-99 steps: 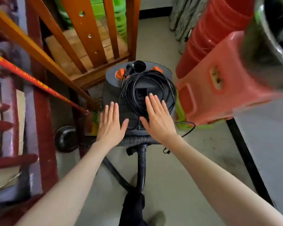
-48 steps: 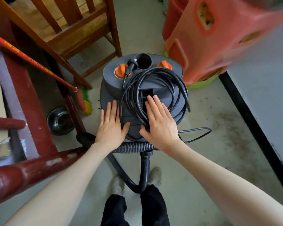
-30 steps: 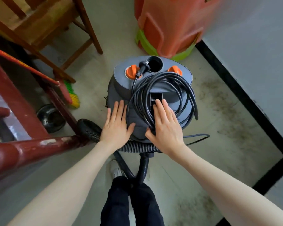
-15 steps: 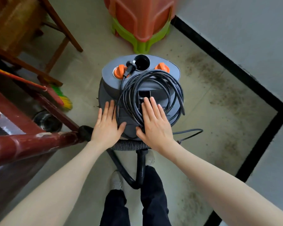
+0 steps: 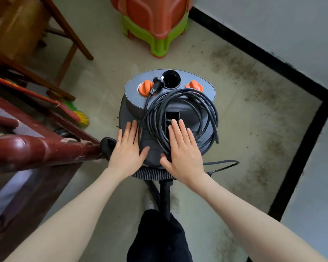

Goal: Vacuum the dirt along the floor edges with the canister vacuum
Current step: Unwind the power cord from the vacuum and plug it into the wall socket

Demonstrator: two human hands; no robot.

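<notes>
A grey canister vacuum (image 5: 136,95) with two orange knobs stands on the floor in front of me. A black power cord (image 5: 206,110) lies coiled on its lid. My left hand (image 5: 127,150) rests flat on the lid's near left side, fingers straight. My right hand (image 5: 184,150) lies flat on the lid's near right side, partly over the cord coil. A ribbed black hose (image 5: 153,173) leaves the near side of the canister and runs down between my legs. Dark dirt (image 5: 240,69) is scattered along the black skirting (image 5: 299,156) at the wall corner to the right.
Stacked orange and green plastic stools (image 5: 155,21) stand just beyond the vacuum. A wooden chair (image 5: 64,35) and a broom (image 5: 78,114) are at the left. Dark red wooden furniture (image 5: 36,150) crowds the near left. Bare floor lies to the right of the vacuum.
The vacuum has moved with my hands away from under the wooden chair and the stools into the open floor near the dirty wall corner. Both hands stay flat on the lid.
</notes>
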